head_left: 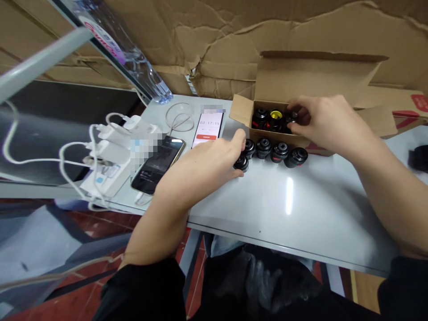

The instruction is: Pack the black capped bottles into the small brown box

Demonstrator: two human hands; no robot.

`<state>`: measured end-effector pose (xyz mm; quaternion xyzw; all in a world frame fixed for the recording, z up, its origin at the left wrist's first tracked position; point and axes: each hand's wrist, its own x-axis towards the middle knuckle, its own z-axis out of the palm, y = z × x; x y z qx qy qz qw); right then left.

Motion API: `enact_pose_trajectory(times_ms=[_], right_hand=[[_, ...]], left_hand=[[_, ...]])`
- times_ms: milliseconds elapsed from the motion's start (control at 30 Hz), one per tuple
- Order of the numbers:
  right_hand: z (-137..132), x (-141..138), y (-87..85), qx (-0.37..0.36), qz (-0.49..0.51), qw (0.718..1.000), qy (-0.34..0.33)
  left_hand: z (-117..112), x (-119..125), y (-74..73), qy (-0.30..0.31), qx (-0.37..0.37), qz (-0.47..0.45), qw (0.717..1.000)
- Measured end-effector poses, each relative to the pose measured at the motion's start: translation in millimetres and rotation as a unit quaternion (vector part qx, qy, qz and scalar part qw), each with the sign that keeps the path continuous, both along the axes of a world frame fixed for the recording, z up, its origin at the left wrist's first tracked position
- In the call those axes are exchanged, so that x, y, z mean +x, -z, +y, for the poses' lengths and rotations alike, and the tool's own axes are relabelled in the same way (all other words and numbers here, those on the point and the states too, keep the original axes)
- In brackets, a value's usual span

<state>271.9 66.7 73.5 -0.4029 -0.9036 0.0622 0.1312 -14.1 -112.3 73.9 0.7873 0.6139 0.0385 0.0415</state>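
Note:
Over the open cardboard box (290, 141), my right hand (321, 118) has its thumb and fingers closed around a black cylindrical part (293, 117) in the box's right side. More black parts (260, 117) stand in the box, one showing a yellow inside (276, 115). My left hand (214, 162) is left of the box, thumb and fingers curled around another black cylindrical part (241, 163) on the table; its fingertips are partly hidden. In front of the box several similar parts (280, 151) stand in a row, ringed on top, some with red marks.
Left of my hands lie a dark phone (158, 165) and a lit phone with a timer (209, 127). A white power strip (110, 165) with plugs and cables sits farther left. A water bottle (133, 58) is behind. At far right lies a black object (419, 157).

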Motion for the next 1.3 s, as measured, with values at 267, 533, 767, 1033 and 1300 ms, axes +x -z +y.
enact_pose_trajectory(times_ms=[267, 533, 767, 1033, 1300], right_hand=[[-72.0, 12.6, -72.2, 0.112, 0.067, 0.991, 0.013], [-100.6, -23.3, -3.3, 0.081, -0.025, 0.974, -0.212], [-79.6, -20.6, -6.7, 0.081, -0.007, 0.973, -0.216], [-10.4, -17.0, -1.4, 0.024, 0.025, 0.990, -0.135], [-22.0, -14.3, -11.6, -0.035, 0.128, 0.990, -0.044]], left_hand=[[13.1, -4.5, -7.4, -0.062, -0.087, -0.111, 0.988], [22.9, -16.3, 6.8, 0.050, -0.083, -0.230, 0.968], [25.3, -10.5, -2.8, -0.005, -0.125, -0.171, 0.977], [28.2, -10.4, 5.4, -0.012, -0.111, -0.185, 0.976], [29.3, -4.3, -7.3, -0.008, 0.025, -0.167, 0.986]])
